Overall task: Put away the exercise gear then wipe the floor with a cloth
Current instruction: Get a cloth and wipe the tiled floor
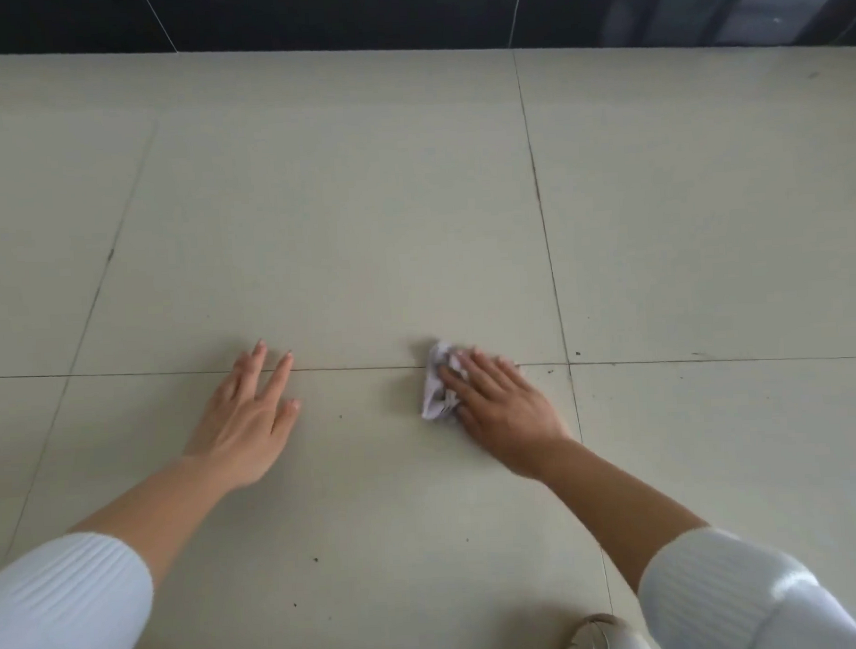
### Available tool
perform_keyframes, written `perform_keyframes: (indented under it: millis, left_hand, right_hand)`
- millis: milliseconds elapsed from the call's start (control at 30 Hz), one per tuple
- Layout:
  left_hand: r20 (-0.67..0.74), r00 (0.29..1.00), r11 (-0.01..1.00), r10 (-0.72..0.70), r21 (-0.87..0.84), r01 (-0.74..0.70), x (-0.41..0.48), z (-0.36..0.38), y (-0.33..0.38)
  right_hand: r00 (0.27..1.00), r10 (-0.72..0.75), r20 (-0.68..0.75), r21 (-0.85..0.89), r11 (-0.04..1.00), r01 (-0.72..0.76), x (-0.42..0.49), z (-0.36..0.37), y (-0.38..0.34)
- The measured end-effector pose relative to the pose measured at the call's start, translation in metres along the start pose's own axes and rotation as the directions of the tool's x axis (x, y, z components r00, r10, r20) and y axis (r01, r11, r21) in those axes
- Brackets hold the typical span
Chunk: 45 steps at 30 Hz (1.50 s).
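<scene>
Two hands on the tiled floor (342, 205). Right hand (505, 404) presses crumpled cloth (438, 385) flat-fingered on a grout line; left hand (253, 415) rests splayed, empty. Open tile extends ahead to the dark baseboard (354, 18).

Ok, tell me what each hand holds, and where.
Nothing is gripped. The right hand presses flat on the right half of the crumpled cloth; the left hand rests on the floor.
</scene>
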<state>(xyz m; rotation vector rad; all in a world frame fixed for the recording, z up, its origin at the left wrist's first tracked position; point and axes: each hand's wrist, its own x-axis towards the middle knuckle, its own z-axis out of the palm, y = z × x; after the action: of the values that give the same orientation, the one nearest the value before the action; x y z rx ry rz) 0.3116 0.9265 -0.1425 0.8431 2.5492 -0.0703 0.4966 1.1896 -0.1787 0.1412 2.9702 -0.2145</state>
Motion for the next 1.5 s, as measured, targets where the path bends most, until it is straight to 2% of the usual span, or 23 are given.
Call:
perform_keyframes:
  millis: [67,133,200,267,333,433,533,633,733,800,833,867,933,967,1033,1100,1167,1233,1333,1433,1500]
  left_hand:
    - [0.002,0.997,0.996,-0.078,-0.031,0.078,0.001,0.001,-0.019]
    - [-0.017,0.990,0.989,-0.141,-0.046,0.140,0.001,0.003,-0.038]
    - [-0.038,0.985,0.985,-0.166,-0.061,0.163,-0.001,0.005,-0.046]
    - [-0.059,0.985,0.984,-0.163,-0.085,0.158,-0.002,0.011,-0.054]
    - [-0.080,0.987,0.987,-0.140,-0.089,0.133,-0.001,0.017,-0.058]
    - [-0.090,0.988,0.988,-0.128,-0.099,0.119,0.000,0.023,-0.062]
    - [-0.122,0.984,0.987,-0.127,-0.110,0.114,-0.001,0.027,-0.063]
    - [-0.160,0.982,0.991,-0.105,-0.102,0.089,-0.002,0.029,-0.063]
    - [-0.172,0.983,0.996,-0.068,-0.074,0.056,-0.002,0.029,-0.063]
    - [-0.171,0.981,0.993,-0.094,-0.083,0.081,-0.001,0.030,-0.065]
    - [-0.168,0.979,0.991,-0.112,-0.096,0.097,0.000,0.031,-0.065]
    - [-0.165,0.978,0.988,-0.128,-0.111,0.110,0.000,0.031,-0.066]
    - [-0.146,0.979,0.984,-0.141,-0.132,0.122,-0.001,0.033,-0.067]
    - [-0.138,0.980,0.983,-0.142,-0.137,0.123,-0.001,0.034,-0.067]
    - [-0.140,0.981,0.983,-0.137,-0.143,0.117,0.000,0.035,-0.068]
    - [-0.148,0.979,0.981,-0.137,-0.155,0.114,0.001,0.037,-0.069]
    - [-0.158,0.978,0.980,-0.135,-0.165,0.109,0.002,0.037,-0.070]
    - [-0.175,0.976,0.982,-0.127,-0.163,0.098,0.003,0.038,-0.072]
    - [-0.207,0.971,0.984,-0.119,-0.157,0.087,0.003,0.040,-0.074]
    - [-0.224,0.966,0.982,-0.131,-0.164,0.095,0.003,0.043,-0.074]
    - [-0.239,0.961,0.983,-0.135,-0.156,0.100,0.003,0.043,-0.073]
  right_hand:
    - [0.960,0.279,-0.024,0.044,0.960,-0.277,0.008,-0.011,0.029]
    - [0.854,0.518,0.040,0.091,0.849,-0.520,0.024,-0.023,0.049]
    - [0.752,0.653,0.092,0.132,0.741,-0.659,0.041,-0.034,0.052]
    - [0.717,0.685,0.132,0.179,0.695,-0.697,0.066,-0.035,0.032]
    - [0.794,0.596,0.115,0.187,0.772,-0.607,0.083,-0.031,-0.003]
    - [0.939,0.332,0.093,0.174,0.923,-0.344,0.088,-0.023,-0.065]
    - [0.987,0.003,0.158,0.141,0.990,-0.026,0.066,-0.009,-0.113]
    - [0.957,-0.263,0.124,0.058,0.965,0.258,0.039,0.005,-0.131]
    - [0.840,-0.516,0.169,0.020,0.853,0.521,0.030,0.013,-0.120]
    - [0.765,-0.612,0.202,-0.069,0.770,0.634,0.037,0.010,-0.105]
    - [0.783,-0.584,0.215,-0.106,0.783,0.613,0.045,0.008,-0.096]
    - [0.836,-0.503,0.220,-0.123,0.836,0.535,0.056,0.005,-0.088]
    - [0.952,-0.270,0.145,-0.131,0.948,0.289,0.080,-0.005,-0.070]
    - [0.984,-0.145,0.100,-0.155,0.975,0.159,0.092,-0.013,-0.060]
    - [0.995,0.081,0.062,-0.146,0.987,-0.072,0.117,-0.023,-0.042]
    - [0.954,0.276,0.119,-0.036,0.961,-0.273,0.140,-0.031,-0.037]
    - [0.921,0.360,0.149,0.069,0.925,-0.373,0.158,-0.034,-0.049]
    - [0.939,0.305,0.160,0.100,0.941,-0.322,0.163,-0.032,-0.069]
    - [0.987,0.007,0.162,0.065,0.998,-0.018,0.144,-0.025,-0.111]
    - [0.963,-0.239,0.122,0.030,0.971,0.237,0.108,-0.007,-0.143]
    - [0.905,-0.401,0.146,0.001,0.914,0.405,0.089,0.002,-0.142]
